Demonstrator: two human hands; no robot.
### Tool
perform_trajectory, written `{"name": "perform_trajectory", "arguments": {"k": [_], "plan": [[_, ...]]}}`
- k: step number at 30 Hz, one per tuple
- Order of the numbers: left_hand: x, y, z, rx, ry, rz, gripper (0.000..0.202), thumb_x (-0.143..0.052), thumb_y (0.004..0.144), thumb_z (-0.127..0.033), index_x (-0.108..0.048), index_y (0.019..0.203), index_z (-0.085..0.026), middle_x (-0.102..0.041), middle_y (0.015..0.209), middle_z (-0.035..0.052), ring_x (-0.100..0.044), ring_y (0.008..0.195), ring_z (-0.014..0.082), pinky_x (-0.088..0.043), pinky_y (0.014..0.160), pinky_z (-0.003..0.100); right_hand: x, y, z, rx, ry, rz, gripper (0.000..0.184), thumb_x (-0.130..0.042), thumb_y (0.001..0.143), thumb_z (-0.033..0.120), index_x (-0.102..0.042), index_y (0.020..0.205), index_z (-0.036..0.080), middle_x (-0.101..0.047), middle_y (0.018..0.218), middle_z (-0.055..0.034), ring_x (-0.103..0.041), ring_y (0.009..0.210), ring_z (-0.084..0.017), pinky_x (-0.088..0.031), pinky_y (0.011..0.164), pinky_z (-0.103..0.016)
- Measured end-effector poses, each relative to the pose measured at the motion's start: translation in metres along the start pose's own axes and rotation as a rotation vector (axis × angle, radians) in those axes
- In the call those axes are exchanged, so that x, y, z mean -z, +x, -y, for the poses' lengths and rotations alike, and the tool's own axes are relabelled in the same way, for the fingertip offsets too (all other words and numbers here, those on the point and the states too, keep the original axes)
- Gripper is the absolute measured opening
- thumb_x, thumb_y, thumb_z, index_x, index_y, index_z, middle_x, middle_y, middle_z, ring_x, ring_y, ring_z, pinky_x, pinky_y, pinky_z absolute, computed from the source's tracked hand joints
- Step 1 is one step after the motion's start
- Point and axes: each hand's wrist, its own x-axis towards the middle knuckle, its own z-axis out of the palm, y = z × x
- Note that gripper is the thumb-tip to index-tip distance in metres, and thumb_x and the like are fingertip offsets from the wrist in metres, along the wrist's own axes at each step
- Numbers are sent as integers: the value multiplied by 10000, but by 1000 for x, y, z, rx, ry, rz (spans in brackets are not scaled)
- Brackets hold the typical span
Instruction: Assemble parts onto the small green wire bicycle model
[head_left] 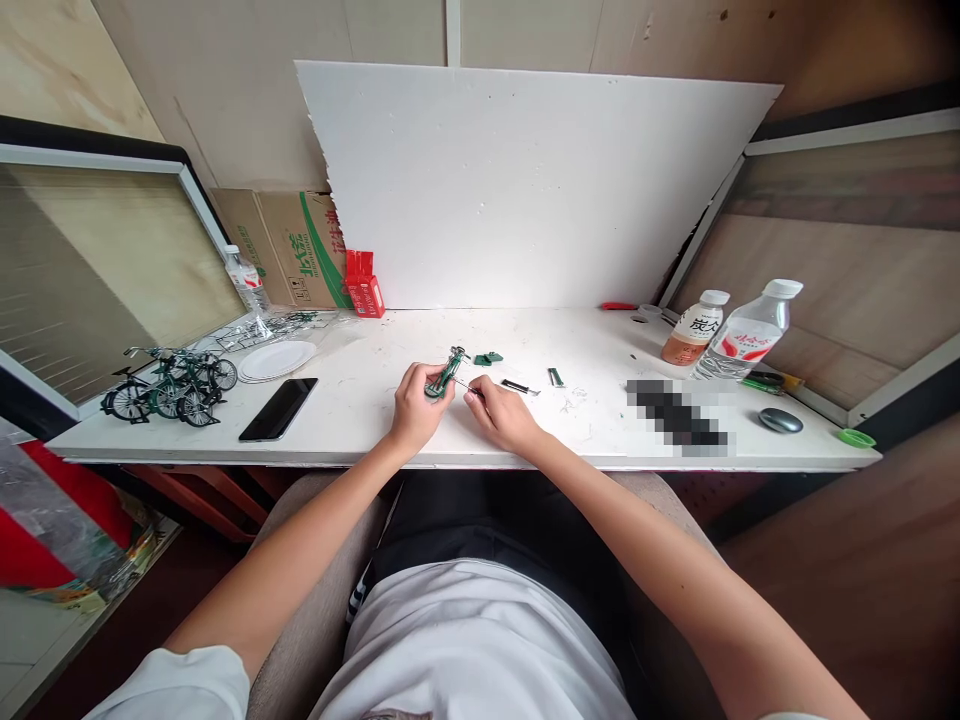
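Green bicycle frame (444, 373) sits above the desk edge (300, 455), gripped in the closed left hand (415, 407); the right hand (501, 413) pinches a thin tool (466, 385), which could slip.

A small green metal frame (446, 371), like part of a model bike, sits tilted above the white desk's near edge, its lower end pinched in the left hand (415, 408) and its top pointing up and to the right. A thin silver rod (466, 386) held by the right hand (501, 413) meets the frame's lower end.
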Motion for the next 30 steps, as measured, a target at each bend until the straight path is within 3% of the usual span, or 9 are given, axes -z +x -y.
{"name": "perform_trajectory", "arguments": {"k": [3,9,14,18,20,24,30], "plan": [[0,0,-1,2,-6,-4,201,-740,950,-207,-681,1141,-222,-736,1040,68,-718,951,203,-610,875,359,-1,0,-1,22,42,-9,280,-362,1153,434,-537,1245,235,-743,1039,-87,-668,776,-229,-470,690,-319],[0,1,-3,-11,-9,11,182,-729,962,-208,-667,1133,-224,-721,1027,64,-718,952,206,-618,863,360,-1,0,-6,55,29,-9,340,-344,1160,385,-647,1160,230,-779,1050,-107,-735,894,-246,-520,792,-330],[1,1,-5,-38,-14,23,187,-714,977,-192,-650,1149,-226,-722,1057,69,-725,998,211,-621,881,364,0,-2,-8,31,26,24,430,-302,1174,430,-683,1163,233,-796,970,-73,-727,758,-213,-501,756,-309],[1,1,-6,-25,-21,35,200,-723,966,-178,-649,1146,-225,-724,1071,69,-732,1030,218,-622,905,370,3,-2,-5,-2,17,47,515,-241,1180,470,-680,1061,228,-754,844,-48,-673,653,-198,-469,717,-306],[2,1,-7,-33,-18,41,201,-726,965,-178,-647,1144,-222,-723,1069,67,-734,1026,214,-622,901,363,4,-3,-1,-11,20,42,477,-246,1177,471,-642,1068,227,-737,840,-49,-669,662,-206,-454,699,-306],[1,1,-7,-40,-11,21,202,-725,965,-176,-646,1147,-214,-720,1052,63,-726,977,201,-621,869,347,2,-3,2,23,-4,1,305,-365,1151,454,-507,1262,207,-724,897,-60,-651,670,-221,-436,659,-307],[2,3,-8,-40,-5,-8,187,-726,966,-176,-652,1134,-211,-718,1041,66,-716,965,204,-616,862,348,-4,-3,-7,91,5,-33,231,-331,1157,411,-464,1217,232,-709,1004,-91,-646,735,-229,-454,658,-315]]}}
